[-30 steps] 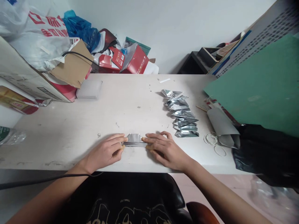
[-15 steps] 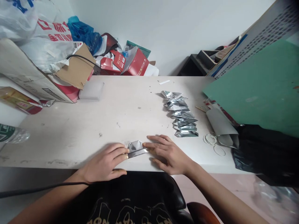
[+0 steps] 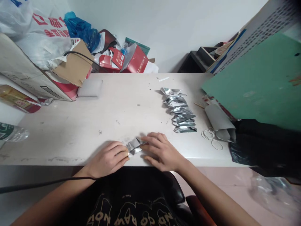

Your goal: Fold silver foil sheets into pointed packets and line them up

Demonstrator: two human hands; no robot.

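Observation:
A small silver foil packet [image 3: 134,146] lies crumpled near the front edge of the pale table [image 3: 77,125]. My left hand [image 3: 109,158] pinches its left end between thumb and fingers. Fingertips of my right hand [image 3: 161,151] press on its right end, the palm resting on the table. A row of several folded silver foil packets [image 3: 179,110] lies further back on the right, apart from both hands.
White rubber bands [image 3: 211,138] and a grey paper sleeve [image 3: 219,122] lie right of the row. A green board [image 3: 258,84] leans at the right. Cardboard boxes [image 3: 35,81], plastic bags and red cartons crowd the back left. A bottle [image 3: 10,133] lies far left.
The flat foil strip has been folded and bunched into a smaller crumpled shape. Both hands have moved closer together, towards the table's front edge.

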